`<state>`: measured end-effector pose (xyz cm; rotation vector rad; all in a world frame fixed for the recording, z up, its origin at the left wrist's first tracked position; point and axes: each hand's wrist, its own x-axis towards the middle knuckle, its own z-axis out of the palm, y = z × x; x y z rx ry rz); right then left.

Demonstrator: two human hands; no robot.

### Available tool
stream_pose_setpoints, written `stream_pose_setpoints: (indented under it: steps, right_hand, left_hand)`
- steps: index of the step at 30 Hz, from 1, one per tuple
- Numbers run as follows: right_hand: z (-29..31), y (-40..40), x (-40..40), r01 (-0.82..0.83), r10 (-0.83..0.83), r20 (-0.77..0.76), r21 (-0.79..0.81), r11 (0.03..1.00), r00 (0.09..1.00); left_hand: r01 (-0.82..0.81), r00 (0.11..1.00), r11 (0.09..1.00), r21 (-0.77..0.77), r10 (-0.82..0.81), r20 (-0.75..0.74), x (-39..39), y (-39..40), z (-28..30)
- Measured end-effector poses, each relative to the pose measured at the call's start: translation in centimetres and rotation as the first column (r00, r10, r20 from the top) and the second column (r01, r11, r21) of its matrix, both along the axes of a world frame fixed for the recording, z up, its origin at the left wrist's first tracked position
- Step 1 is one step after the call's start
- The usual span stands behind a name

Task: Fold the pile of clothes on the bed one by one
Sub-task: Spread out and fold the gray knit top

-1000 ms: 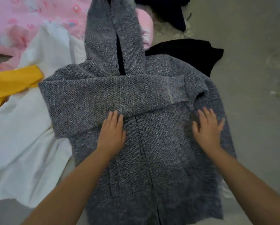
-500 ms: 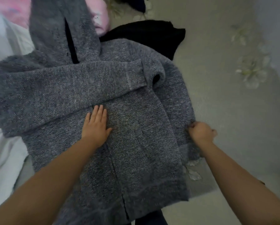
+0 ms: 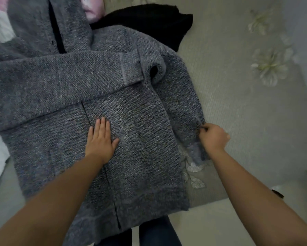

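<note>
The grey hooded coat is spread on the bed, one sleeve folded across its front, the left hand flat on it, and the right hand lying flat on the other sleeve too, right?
Not quite. In the head view the right hand is not flat: its fingers are curled, pinching the other sleeve at its edge. The rest holds: the grey hooded coat lies spread, one sleeve folded across, left hand flat.

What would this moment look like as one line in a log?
left hand flat on grey hooded jacket | right hand pinching right sleeve | left sleeve folded across chest
</note>
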<state>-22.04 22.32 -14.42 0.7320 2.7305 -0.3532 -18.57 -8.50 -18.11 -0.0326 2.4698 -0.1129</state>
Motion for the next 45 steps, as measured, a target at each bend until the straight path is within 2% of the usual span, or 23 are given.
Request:
stream_pose_setpoints:
  steps: [3,5,8,11,14,16,18,20,21,22,26,30,32,34,37,39,42,45]
  right_hand:
    - [4.2,2.6,-3.6,0.179,-0.181,-0.090,-0.027,0.983,0.979]
    - [7.6,2.4,-7.0,0.176,-0.182,-0.146,-0.054,0.983,0.972]
    - [12.5,-3.2,-10.8,-0.023,-0.015,-0.283,-0.128,0.991,0.959]
    - [16.2,-11.3,-12.6,-0.257,0.116,-0.468,-0.250,0.933,0.876]
    - [19.7,-20.9,-12.9,-0.432,0.108,-0.588,-0.444,0.785,0.801]
    - [21.2,-27.0,-12.5,-0.536,0.132,-0.610,-0.548,0.642,0.782]
    - [21.7,-32.2,-11.3,-0.596,0.215,-0.569,-0.657,0.462,0.794]
    - [20.8,-36.1,-9.5,-0.587,0.347,-0.486,-0.749,0.307,0.802]
    - [19.9,-37.4,-8.7,-0.567,0.410,-0.438,-0.774,0.280,0.800]
    - [18.7,-38.2,-8.0,-0.552,0.451,-0.394,-0.779,0.298,0.801]
    - [13.1,-37.2,-7.0,-0.546,0.488,-0.288,-0.634,0.548,0.824]
    - [8.6,-33.9,-7.3,-0.533,0.531,-0.157,-0.487,0.692,0.833]
    - [7.0,-32.2,-7.8,-0.587,0.583,-0.133,-0.365,0.723,0.801]
    - [5.5,-30.7,-8.4,-0.701,0.700,-0.070,-0.163,0.694,0.710]
    - [3.5,-29.2,-8.9,-0.814,0.796,0.170,0.116,0.568,0.580]
    - [2.3,-28.6,-9.4,-0.827,0.791,0.239,0.168,0.537,0.562]
    - [1.3,-28.4,-9.9,-0.847,0.819,0.219,0.191,0.497,0.530]
    - [1.2,-28.0,-11.0,-0.854,0.839,0.183,0.205,0.478,0.513]
  left_hand:
    - [0.041,0.999,0.999,-0.013,-0.041,0.009,-0.9,-0.3,1.3]
    - [0.058,0.997,0.998,0.001,-0.058,-0.044,-2.1,-1.0,3.0]
    - [-0.012,0.986,0.999,0.031,0.017,-0.168,-4.1,-2.6,6.6]
    - [-0.048,0.955,0.996,0.077,0.069,-0.288,-5.5,-4.8,10.2]
    - [-0.138,0.909,0.980,0.144,0.183,-0.374,-4.4,-9.4,13.9]
    - [-0.221,0.856,0.956,0.192,0.284,-0.431,-2.7,-13.0,15.5]
    - [-0.305,0.810,0.930,0.207,0.367,-0.457,-0.8,-16.6,16.5]
    - [-0.392,0.784,0.903,0.178,0.429,-0.449,1.3,-20.4,17.1]
    - [-0.428,0.772,0.888,0.165,0.455,-0.443,2.2,-22.0,17.1]
    - [-0.460,0.763,0.874,0.154,0.478,-0.434,3.1,-23.5,17.0]
    - [-0.507,0.755,0.846,0.165,0.528,-0.390,5.0,-26.5,15.0]
    - [-0.493,0.766,0.828,0.268,0.559,-0.318,4.7,-25.7,11.5]
    - [-0.484,0.768,0.823,0.297,0.562,-0.308,4.0,-25.1,9.8]
    - [-0.451,0.794,0.853,0.262,0.517,-0.318,3.1,-24.8,8.2]
    - [-0.401,0.832,0.896,0.189,0.443,-0.334,1.6,-25.1,6.4]
    - [-0.378,0.846,0.911,0.165,0.412,-0.339,0.5,-25.6,5.4]
    - [-0.329,0.859,0.926,0.183,0.374,-0.350,-1.0,-26.1,5.3]
    - [-0.095,0.853,0.965,0.245,0.206,-0.479,-2.7,-27.1,6.4]
